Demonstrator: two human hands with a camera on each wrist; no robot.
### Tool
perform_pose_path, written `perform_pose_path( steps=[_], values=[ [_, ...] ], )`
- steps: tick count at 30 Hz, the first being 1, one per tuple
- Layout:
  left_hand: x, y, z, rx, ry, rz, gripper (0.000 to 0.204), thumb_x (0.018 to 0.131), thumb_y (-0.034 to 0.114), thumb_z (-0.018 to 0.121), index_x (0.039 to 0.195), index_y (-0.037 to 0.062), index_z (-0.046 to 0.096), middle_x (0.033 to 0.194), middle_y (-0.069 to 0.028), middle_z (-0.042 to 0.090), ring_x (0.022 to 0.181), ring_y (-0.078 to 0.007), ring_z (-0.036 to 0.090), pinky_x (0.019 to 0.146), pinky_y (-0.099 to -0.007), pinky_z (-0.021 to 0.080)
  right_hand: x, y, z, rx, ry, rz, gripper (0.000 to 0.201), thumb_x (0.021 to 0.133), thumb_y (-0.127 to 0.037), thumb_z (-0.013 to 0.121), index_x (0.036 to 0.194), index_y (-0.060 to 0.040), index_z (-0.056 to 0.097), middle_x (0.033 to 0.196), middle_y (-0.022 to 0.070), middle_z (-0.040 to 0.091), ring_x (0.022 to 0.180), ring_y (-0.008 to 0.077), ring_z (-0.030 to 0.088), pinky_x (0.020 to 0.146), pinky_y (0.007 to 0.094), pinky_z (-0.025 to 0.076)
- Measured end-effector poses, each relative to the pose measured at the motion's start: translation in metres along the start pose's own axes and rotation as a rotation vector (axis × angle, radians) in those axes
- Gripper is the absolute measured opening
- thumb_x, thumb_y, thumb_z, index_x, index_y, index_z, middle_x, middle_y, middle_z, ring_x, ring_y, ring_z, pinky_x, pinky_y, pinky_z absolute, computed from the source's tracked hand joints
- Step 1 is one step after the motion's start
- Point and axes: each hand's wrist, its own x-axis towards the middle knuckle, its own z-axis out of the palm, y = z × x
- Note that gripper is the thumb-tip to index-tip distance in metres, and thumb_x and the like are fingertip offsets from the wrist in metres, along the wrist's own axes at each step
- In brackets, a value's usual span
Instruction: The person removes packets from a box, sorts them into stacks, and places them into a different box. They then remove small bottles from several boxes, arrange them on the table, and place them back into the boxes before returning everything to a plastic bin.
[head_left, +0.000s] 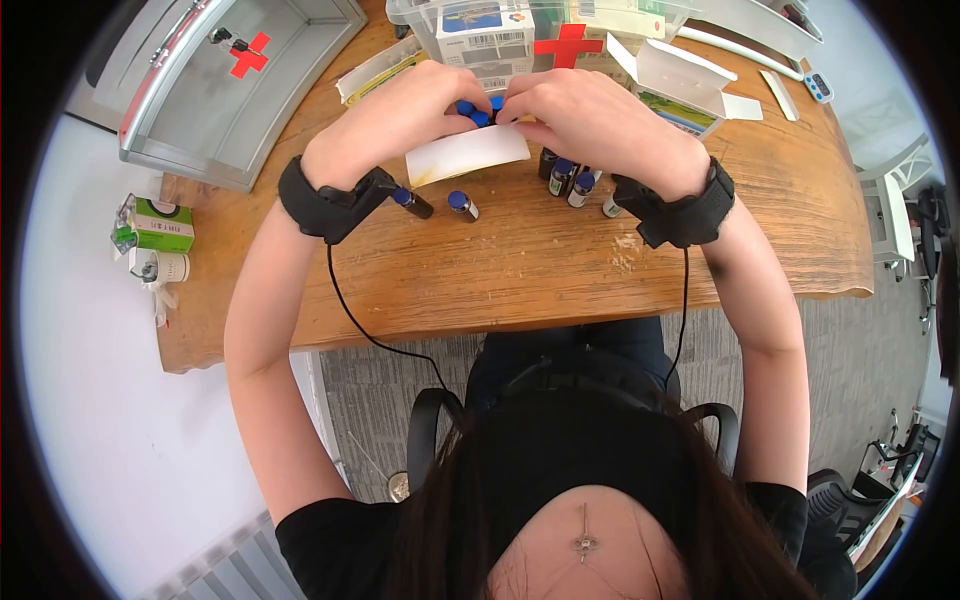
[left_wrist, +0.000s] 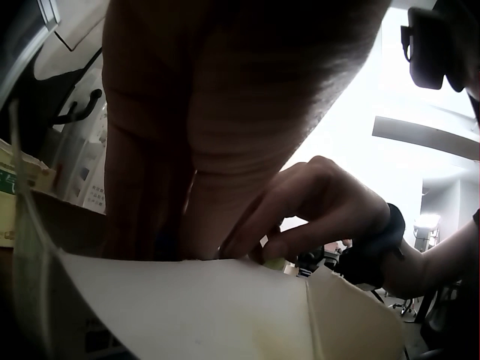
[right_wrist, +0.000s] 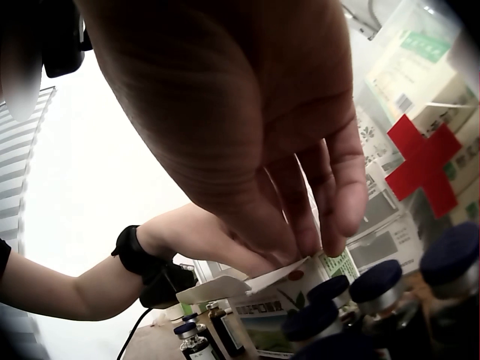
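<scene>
1. On my head feed, far left, a pale wall meets the wooden table (head_left: 560,275), with a green box (head_left: 165,225) at the table's left end.
2. Next comes a clear case (head_left: 200,115) with a silver frame, a red cross and keys on its front.
3. The left hand (head_left: 395,115) reaches to a carton (head_left: 467,152), fingers bent; I can't tell whether their tips clamp anything. Near its wrist strap are two dark loose bottles (head_left: 463,206) with blue caps.
4. The carton lies between both hands, white flap towards me, blue caps (head_left: 480,117) clustered at its opening. Behind it, a clear bin (head_left: 568,46) with a red cross holds boxes.
5. The right hand (head_left: 580,105) meets the same caps; I can't tell its grip here either. More blue-capped bottles (head_left: 562,178) stand below it.
6. Further right I have an open box (head_left: 680,108), a small timer (head_left: 818,86), a white chair and grey carpet.
7. My left wrist feed adds a bright room beyond; the flap hides the left fingertips.
8. My right wrist feed alone shows the carton's printed leaf, a striped blind (right_wrist: 19,165), and gaps between the right fingers, which point down.
</scene>
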Motion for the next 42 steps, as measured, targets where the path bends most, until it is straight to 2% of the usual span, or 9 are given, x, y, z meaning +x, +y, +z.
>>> perform_pose_path(
  steps=[5,14,19,22,31,35,37,41,42],
  values=[
    [-0.003,0.003,-0.015,0.064,0.017,0.027,0.021,0.079,0.008,0.066,0.099,0.0008,0.065,0.093,-0.008,0.064,0.076,-0.0226,0.062,0.071,-0.0306,0.051,0.0,-0.002,-0.002,0.003,-0.027,0.023,0.014,0.082,-0.009,0.057,0.088,-0.0042,0.069,0.083,0.01,0.065,0.079,0.0278,0.064,0.068,0.0363,0.052],
    [-0.038,0.026,-0.055,-0.045,0.137,-0.129,0.021,0.082,0.0,0.062,0.104,-0.0004,0.063,0.104,-0.0057,0.063,0.086,-0.0164,0.064,0.083,-0.0265,0.053,0.006,-0.004,0.0,-0.098,0.124,-0.001,0.015,0.079,-0.004,0.059,0.091,-0.0026,0.068,0.084,0.0098,0.065,0.081,0.0268,0.065,0.07,0.0358,0.054],
    [-0.066,0.035,-0.071,-0.059,0.224,-0.133,0.023,0.083,0.001,0.063,0.105,0.0007,0.062,0.11,-0.0039,0.062,0.086,-0.0135,0.063,0.081,-0.0257,0.053,0.011,-0.004,0.012,-0.196,-0.002,0.021,0.015,0.082,-0.006,0.06,0.095,-0.0024,0.066,0.095,0.0069,0.063,0.083,0.0284,0.062,0.07,0.0369,0.051],
    [-0.081,0.046,-0.072,0.012,0.29,-0.152,0.02,0.081,0.003,0.064,0.1,-0.0017,0.062,0.1,-0.007,0.064,0.079,-0.017,0.065,0.077,-0.0262,0.055,0.013,-0.003,0.017,-0.252,-0.001,0.026,0.012,0.082,-0.007,0.06,0.091,-0.0015,0.064,0.093,0.0074,0.062,0.082,0.0285,0.062,0.069,0.0367,0.051],
    [-0.135,0.059,-0.046,-0.101,0.167,-0.426,0.021,0.079,0.0,0.065,0.099,-0.0043,0.06,0.098,-0.01,0.062,0.08,-0.0208,0.064,0.072,-0.0281,0.054,0.014,-0.003,0.017,-0.276,0.111,0.018,0.007,0.075,-0.005,0.064,0.079,0.0004,0.066,0.083,0.0112,0.065,0.08,0.0266,0.066,0.064,0.0346,0.055],
    [-0.134,0.039,-0.023,-0.035,0.025,-0.394,0.02,0.079,-0.003,0.063,0.099,-0.0053,0.059,0.102,-0.0106,0.061,0.08,-0.0241,0.063,0.073,-0.0289,0.053,0.016,-0.005,0.017,-0.204,0.068,-0.001,0.008,0.076,-0.007,0.064,0.078,0.0003,0.065,0.081,0.0126,0.065,0.079,0.027,0.066,0.064,0.0351,0.054],
    [-0.131,0.033,-0.019,-0.033,0.019,-0.413,0.019,0.079,-0.002,0.063,0.097,-0.0059,0.059,0.101,-0.0108,0.06,0.082,-0.0259,0.063,0.073,-0.0296,0.053,0.016,-0.006,0.017,-0.212,-0.052,0.076,0.015,0.082,-0.011,0.062,0.094,-0.0012,0.063,0.088,0.0092,0.062,0.081,0.0281,0.063,0.067,0.0377,0.051],
    [-0.124,0.02,-0.012,0.031,0.035,-0.41,0.019,0.079,-0.002,0.063,0.097,-0.0055,0.059,0.101,-0.0119,0.06,0.082,-0.0262,0.063,0.074,-0.0301,0.053,0.016,0.0,0.02,-0.283,-0.068,0.086,0.014,0.083,-0.009,0.06,0.095,-0.0015,0.063,0.088,0.01,0.063,0.08,0.028,0.063,0.066,0.0373,0.051],
    [-0.123,0.018,-0.011,0.035,0.041,-0.388,0.018,0.079,-0.002,0.063,0.097,-0.0054,0.059,0.101,-0.0121,0.06,0.081,-0.0264,0.063,0.074,-0.0303,0.053,0.016,0.0,0.021,-0.292,-0.002,0.052,0.009,0.081,-0.006,0.059,0.087,-0.0014,0.064,0.082,0.012,0.064,0.078,0.0274,0.065,0.064,0.036,0.052]
  ],
)
